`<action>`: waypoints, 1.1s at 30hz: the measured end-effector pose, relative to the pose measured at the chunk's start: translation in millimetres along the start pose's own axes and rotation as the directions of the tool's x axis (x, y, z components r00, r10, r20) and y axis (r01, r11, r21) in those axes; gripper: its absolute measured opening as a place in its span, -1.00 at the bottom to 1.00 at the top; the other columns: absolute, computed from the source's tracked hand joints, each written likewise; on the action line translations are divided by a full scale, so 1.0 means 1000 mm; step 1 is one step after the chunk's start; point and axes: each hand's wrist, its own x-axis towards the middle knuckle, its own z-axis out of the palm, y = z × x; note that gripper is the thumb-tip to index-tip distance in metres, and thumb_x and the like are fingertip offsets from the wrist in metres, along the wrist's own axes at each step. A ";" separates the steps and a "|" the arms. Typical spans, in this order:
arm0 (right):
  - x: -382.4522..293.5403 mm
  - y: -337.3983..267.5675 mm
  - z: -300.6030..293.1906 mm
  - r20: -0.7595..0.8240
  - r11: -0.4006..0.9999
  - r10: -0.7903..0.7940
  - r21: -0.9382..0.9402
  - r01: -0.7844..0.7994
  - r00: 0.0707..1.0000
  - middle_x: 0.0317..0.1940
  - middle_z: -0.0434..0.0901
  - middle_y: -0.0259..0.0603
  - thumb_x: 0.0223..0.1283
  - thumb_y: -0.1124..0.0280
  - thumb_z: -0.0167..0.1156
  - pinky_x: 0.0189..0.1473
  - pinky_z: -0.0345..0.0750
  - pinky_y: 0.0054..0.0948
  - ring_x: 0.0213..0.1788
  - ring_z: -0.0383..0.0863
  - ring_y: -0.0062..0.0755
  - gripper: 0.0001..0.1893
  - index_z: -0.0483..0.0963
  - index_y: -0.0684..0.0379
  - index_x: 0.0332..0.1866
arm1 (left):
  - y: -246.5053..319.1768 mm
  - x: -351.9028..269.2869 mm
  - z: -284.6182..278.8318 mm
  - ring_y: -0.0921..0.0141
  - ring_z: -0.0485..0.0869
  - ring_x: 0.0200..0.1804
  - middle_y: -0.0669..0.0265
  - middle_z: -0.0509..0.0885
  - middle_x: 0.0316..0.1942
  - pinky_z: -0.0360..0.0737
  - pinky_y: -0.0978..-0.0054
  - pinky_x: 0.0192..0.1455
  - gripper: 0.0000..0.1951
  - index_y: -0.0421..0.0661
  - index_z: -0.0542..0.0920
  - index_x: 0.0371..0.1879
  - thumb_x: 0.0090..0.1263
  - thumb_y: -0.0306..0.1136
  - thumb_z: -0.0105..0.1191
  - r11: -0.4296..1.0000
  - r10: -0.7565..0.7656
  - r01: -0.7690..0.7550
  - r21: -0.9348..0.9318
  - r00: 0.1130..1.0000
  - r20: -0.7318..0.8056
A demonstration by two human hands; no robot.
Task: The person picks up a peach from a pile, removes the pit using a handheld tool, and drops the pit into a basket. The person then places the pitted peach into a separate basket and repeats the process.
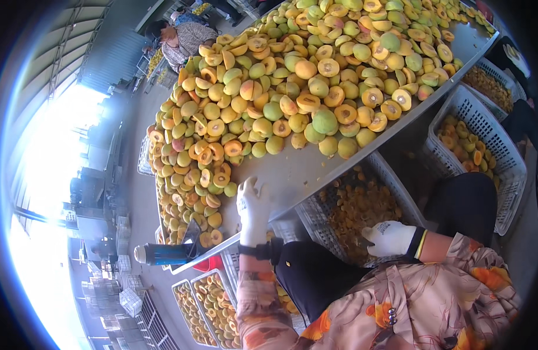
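Observation:
A large heap of halved yellow-green peaches or similar stone fruit (pixel 260 118) covers much of a metal table (pixel 290 175). My left hand (pixel 253 210), in a white glove, is raised at the table's near edge beside the heap, its fingers curled; whether it holds anything cannot be made out. Below the edge, my right hand (pixel 389 238), also gloved in white, hovers over a plastic crate (pixel 409 197) of brownish fruit scraps (pixel 361 210). Its thumb and fingers point left, and what lies between them is too small to tell.
A crate of fruit halves (pixel 479 113) stands at the right, another crate of scraps (pixel 488 83) beyond it. A blue bottle-like cylinder (pixel 163 254) is at the near left corner, above trays of fruit halves (pixel 216 306). A person in a patterned top (pixel 185 39) is across the table.

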 end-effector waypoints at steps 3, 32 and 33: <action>-0.001 0.000 0.001 0.066 1.000 -0.008 -0.011 0.008 0.998 -0.31 0.71 0.12 0.26 0.22 0.10 -0.08 0.63 0.04 -0.20 0.74 0.16 -0.66 0.55 0.28 -0.05 | 0.021 0.079 0.055 -0.01 0.60 0.19 -0.11 0.62 0.14 0.52 0.11 0.26 -0.42 -0.28 0.52 0.21 0.33 -0.13 0.27 0.995 0.077 -0.081 0.055 0.995 0.065; -0.053 -0.093 -0.002 -0.681 0.850 -0.263 0.171 0.499 0.683 -0.35 0.67 0.20 0.30 0.37 0.24 -0.29 0.57 0.01 -0.29 0.71 0.25 -0.74 0.45 0.29 -0.02 | 0.140 -0.177 -0.041 0.11 0.54 0.35 -0.06 0.57 0.28 0.40 0.15 0.48 -0.40 -0.35 0.39 0.41 0.48 -0.20 -0.02 -0.348 0.098 0.320 -0.881 0.947 0.305; -0.058 -0.095 -0.001 -0.680 0.863 -0.284 0.125 0.489 0.676 -0.35 0.67 0.19 0.33 0.37 0.21 -0.31 0.56 0.02 -0.30 0.70 0.24 -0.76 0.46 0.28 -0.02 | 0.141 -0.181 -0.041 0.11 0.54 0.35 -0.06 0.57 0.28 0.40 0.15 0.48 -0.40 -0.35 0.39 0.41 0.48 -0.20 -0.02 -0.351 0.103 0.315 -0.882 0.949 0.298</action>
